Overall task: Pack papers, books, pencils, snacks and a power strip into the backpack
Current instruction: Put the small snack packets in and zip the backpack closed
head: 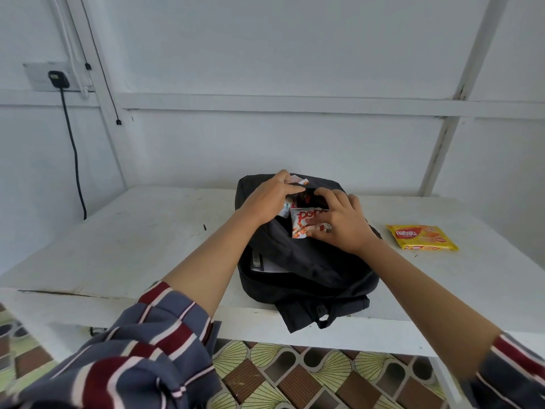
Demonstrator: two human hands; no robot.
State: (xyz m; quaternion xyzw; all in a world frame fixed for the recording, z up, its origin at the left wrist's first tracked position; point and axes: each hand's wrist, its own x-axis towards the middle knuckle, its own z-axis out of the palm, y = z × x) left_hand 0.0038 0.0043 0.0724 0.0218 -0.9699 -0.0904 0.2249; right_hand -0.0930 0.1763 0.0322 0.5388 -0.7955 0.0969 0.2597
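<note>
A black backpack [306, 270] lies on the white table [147, 243]. My left hand [269, 199] grips the upper edge of its front pocket opening. My right hand [342, 222] pinches a white and red snack packet [306, 225] that sits halfway in that pocket. More snack wrappers [298, 180] show at the pocket's top. White papers [271, 265] peek out of the open main compartment lower left. A yellow wafer packet [421, 237] lies on the table to the right of the backpack.
A black plug and cable [59, 79] hang from a wall socket at the far left. The wall stands close behind the table. A patterned tiled floor [295, 376] shows below the table's front edge.
</note>
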